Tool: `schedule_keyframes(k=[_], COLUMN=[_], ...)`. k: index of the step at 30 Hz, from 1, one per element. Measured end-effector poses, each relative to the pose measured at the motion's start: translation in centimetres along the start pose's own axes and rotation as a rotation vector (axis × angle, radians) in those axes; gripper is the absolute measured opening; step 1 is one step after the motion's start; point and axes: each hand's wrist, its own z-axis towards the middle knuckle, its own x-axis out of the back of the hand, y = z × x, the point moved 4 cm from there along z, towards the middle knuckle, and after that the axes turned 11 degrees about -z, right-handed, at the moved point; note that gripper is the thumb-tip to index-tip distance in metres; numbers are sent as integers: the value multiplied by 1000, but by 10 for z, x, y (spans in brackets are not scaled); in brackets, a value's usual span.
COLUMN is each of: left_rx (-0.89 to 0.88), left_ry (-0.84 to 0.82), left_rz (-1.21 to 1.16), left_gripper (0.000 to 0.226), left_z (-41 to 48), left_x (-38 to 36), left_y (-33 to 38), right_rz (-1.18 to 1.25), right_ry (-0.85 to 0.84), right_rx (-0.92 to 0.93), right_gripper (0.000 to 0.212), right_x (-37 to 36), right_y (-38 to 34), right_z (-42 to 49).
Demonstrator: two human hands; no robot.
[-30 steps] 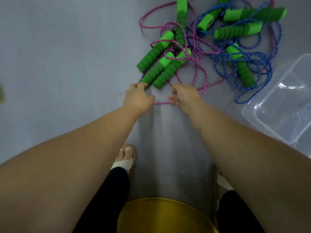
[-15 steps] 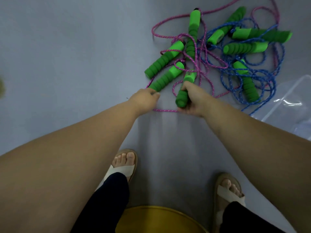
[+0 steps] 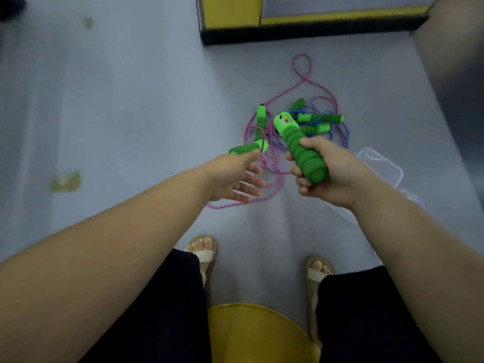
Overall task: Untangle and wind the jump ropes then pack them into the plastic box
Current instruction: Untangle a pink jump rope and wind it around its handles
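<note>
The right hand (image 3: 332, 179) has its fingers wrapped tight around a green foam handle (image 3: 301, 150), lifted off the floor (image 3: 131, 113) with its capped end tilted toward eleven o'clock. The left hand (image 3: 230, 176) is released, palm up and fingers spread. The pink rope (image 3: 272, 159) hangs between the two hands. A second handle (image 3: 248, 148) lies just past the left thumb at twelve o'clock; whether the thumb touches it I cannot tell.

The rest of the ropes sit in a pile (image 3: 320, 118) at twelve o'clock of the right hand, pink strands crossed over a blue rope (image 3: 345, 132) and more green handles. The plastic box (image 3: 385, 166) lies at three o'clock of the right hand, partly hidden behind the wrist.

These ropes look light and fully limp: the cord droops and loops on itself, so a pull on one strand will likely drag the heap along or tighten a knot. The ribbed foam handles are the only stiff parts and should give a soft, non-slip hold. The handle is probably the best place to grip, with the free hand feeding the thin braided cord through loosely. The clear box looks thin and light, apt to slide if nudged.
</note>
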Motion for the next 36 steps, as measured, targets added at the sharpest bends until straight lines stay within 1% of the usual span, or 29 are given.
schedule_keyframes(k=[3, 4, 6, 7, 9, 12, 13, 14, 16, 17, 18, 19, 21, 22, 23, 24, 25, 26, 27, 28, 30, 32, 33, 34, 36], left_rx=[-70, -96, -160, -199, -261, -363, -392, -418, -478, -506, -524, -526, -489, -460, -434, -426, -434, -453, -487, -522, -600, -655, -666, -665, -603], left_ry=[9, 13, 13, 0, -51, -112, -102, -80, 4, 68, 125, 160, 131, 84, 32, -22, -77, -138, -204, -260, -284, -202, -121, -17, 200], left_rz=[-137, -163, -189, -194, -186, -147, -167, -195, -168, -68, 89, 271, 545, 623, 678, 710, 719, 689, 624, 531, 290, 20, -66, -88, -38], left_gripper=[40, 41, 46, 48, 47, 23, 17, 15, 13, 13, 15, 18, 25, 27, 29, 29, 26, 23, 21, 22, 21, 23, 24, 23, 19], left_z=[-29, -37, -53, -62, -75, -93, -98, -102, -110, -113, -118, -122, -132, -137, -142, -146, -149, -152, -154, -155, -156, -154, -152, -150, -141], left_x=[-20, -27, -43, -54, -73, -101, -105, -108, -103, -97, -91, -86, -85, -87, -90, -95, -98, -100, -100, -98, -87, -70, -60, -50, -33], left_y=[-1, 0, 6, 11, 20, 29, 33, 37, 46, 50, 52, 51, 46, 41, 37, 33, 29, 24, 21, 17, 14, 16, 16, 16, 10], right_rz=[61, 34, -107, -161, -256, -462, -466, -416, -273, -226, -219, -251, -339, -366, -394, -430, -478, -544, -625, -711, -874, -1004, -992, -929, -683], right_ry=[172, 236, 343, 359, 344, 354, 344, 332, 365, 407, 451, 488, 447, 396, 337, 285, 252, 217, 204, 198, 240, 365, 430, 494, 616], right_rx=[168, 239, 432, 534, 649, 738, 748, 729, 655, 613, 585, 570, 591, 632, 691, 754, 807, 849, 849, 807, 677, 494, 432, 400, 415], right_gripper=[21, 18, 9, 5, 8, 15, 13, 9, 18, 17, 13, 24, 59, 72, 78, 74, 60, 39, 21, 11, 13, 19, 23, 27, 29], right_x=[-4, -5, -9, -11, -19, -22, -20, -17, -2, 7, 15, 22, 27, 25, 20, 12, 4, -6, -13, -16, -6, 17, 30, 40, 51], right_y=[15, 20, 25, 26, 33, 40, 40, 39, 37, 36, 35, 36, 33, 29, 24, 19, 17, 16, 17, 22, 34, 41, 45, 45, 40], right_z=[-28, -38, -60, -73, -90, -104, -105, -106, -100, -94, -89, -83, -75, -74, -74, -78, -80, -83, -81, -76, -55, -41, -34, -30, -31])
